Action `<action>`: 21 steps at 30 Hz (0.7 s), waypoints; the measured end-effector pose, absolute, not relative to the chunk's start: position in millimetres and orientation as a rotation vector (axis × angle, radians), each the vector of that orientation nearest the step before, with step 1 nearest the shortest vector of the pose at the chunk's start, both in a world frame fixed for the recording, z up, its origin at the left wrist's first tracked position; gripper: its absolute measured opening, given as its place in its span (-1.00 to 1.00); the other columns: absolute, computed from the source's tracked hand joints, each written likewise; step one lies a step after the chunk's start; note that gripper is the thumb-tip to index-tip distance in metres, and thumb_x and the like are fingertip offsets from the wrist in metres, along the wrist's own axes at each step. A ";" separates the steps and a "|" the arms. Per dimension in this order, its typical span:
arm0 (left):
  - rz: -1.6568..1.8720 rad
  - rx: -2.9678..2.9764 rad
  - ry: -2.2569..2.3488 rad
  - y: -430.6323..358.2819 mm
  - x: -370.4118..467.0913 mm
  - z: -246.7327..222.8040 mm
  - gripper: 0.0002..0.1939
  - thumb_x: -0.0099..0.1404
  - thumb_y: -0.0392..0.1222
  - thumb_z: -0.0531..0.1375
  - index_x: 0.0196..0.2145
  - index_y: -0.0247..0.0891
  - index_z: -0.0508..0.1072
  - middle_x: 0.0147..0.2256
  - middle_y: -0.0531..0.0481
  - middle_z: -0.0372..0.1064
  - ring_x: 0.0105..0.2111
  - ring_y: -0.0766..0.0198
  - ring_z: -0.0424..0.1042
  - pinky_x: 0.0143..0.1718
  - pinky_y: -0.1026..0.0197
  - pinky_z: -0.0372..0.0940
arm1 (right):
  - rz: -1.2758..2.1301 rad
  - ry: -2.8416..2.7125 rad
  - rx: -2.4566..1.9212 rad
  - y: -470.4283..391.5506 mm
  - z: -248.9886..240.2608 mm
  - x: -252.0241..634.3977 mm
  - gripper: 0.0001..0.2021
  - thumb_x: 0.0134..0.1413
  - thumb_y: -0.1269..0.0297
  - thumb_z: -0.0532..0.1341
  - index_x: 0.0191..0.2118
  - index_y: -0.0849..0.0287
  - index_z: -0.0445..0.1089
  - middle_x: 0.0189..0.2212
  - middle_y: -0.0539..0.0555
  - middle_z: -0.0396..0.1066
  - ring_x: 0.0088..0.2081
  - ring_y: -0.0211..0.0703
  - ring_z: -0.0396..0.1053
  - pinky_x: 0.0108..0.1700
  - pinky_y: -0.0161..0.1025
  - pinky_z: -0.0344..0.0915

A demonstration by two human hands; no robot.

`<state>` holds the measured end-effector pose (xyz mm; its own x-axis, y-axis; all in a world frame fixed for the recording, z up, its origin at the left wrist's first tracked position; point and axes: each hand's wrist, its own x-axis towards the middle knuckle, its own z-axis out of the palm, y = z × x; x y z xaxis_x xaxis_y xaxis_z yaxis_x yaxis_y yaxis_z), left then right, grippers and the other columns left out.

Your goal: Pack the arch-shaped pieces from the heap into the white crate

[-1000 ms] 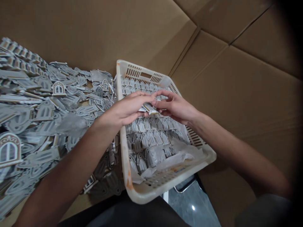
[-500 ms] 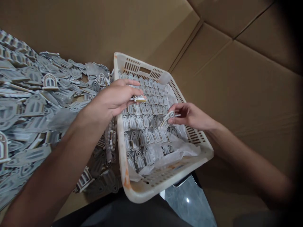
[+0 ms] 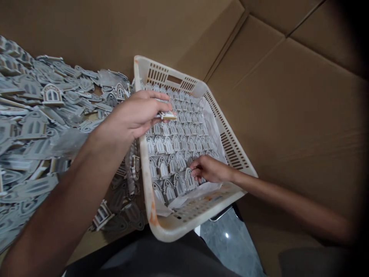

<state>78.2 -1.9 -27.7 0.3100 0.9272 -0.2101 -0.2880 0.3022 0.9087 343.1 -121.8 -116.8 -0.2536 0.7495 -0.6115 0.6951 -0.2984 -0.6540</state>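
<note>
A white plastic basket (image 3: 146, 184) holds rows of small arched window-shaped pieces (image 3: 163, 169), standing close together. Over the basket's left rim, my left hand (image 3: 147, 111) grips a small arched window piece (image 3: 168, 115) between thumb and fingers, edge toward me. Low in the basket near its front, my right hand (image 3: 209, 168) has its fingers closed on another arched window piece (image 3: 189, 179), at the right end of the front row. That piece stands almost upright beside its neighbours. The fingertips partly cover it.
A large heap of similar window pieces (image 3: 34, 127) spreads out left of the basket, some under clear plastic (image 3: 72, 142). Cardboard walls (image 3: 302, 96) rise behind and to the right. White liner sheeting (image 3: 213, 123) lies along the basket's right inside.
My right hand has come down toward the front of the basket, bringing its window piece to the front row. My left hand keeps its piece, nearly still.
</note>
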 end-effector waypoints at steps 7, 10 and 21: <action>0.986 0.919 0.886 2.4 78.8 -32.8 -0.73 0.20 -0.55 0.25 -0.14 -0.38 0.53 -0.14 -0.22 0.54 -0.21 0.18 0.55 -0.33 0.31 0.43 | 1.659 -1.786 -2.133 -126.9 -109.0 331.3 -0.73 0.25 0.41 0.21 -0.50 0.20 0.40 -0.53 0.07 0.52 -0.47 -0.18 0.51 -0.38 -0.27 0.45; 1.008 0.888 0.878 5.7 81.7 -39.7 -0.68 0.13 -0.57 0.20 -0.19 -0.35 0.56 0.01 -0.21 0.50 -0.08 0.17 0.51 -0.27 0.28 0.44 | 1.654 -1.785 -2.191 -127.9 -113.8 326.0 -0.68 0.31 0.38 0.18 -0.51 0.21 0.41 -0.54 0.08 0.51 -0.50 -0.19 0.50 -0.42 -0.28 0.43; 1.018 0.913 0.690 -7.6 98.9 -42.5 -0.50 0.06 -0.54 0.13 -0.05 -0.26 0.49 -0.16 -0.12 0.51 -0.12 0.10 0.49 -0.18 0.12 0.30 | 1.420 -1.697 -1.652 -91.0 -35.4 306.4 -0.79 0.27 0.16 0.30 -0.12 0.20 0.45 -0.27 0.15 0.60 -0.31 -0.16 0.53 -0.37 -0.27 0.39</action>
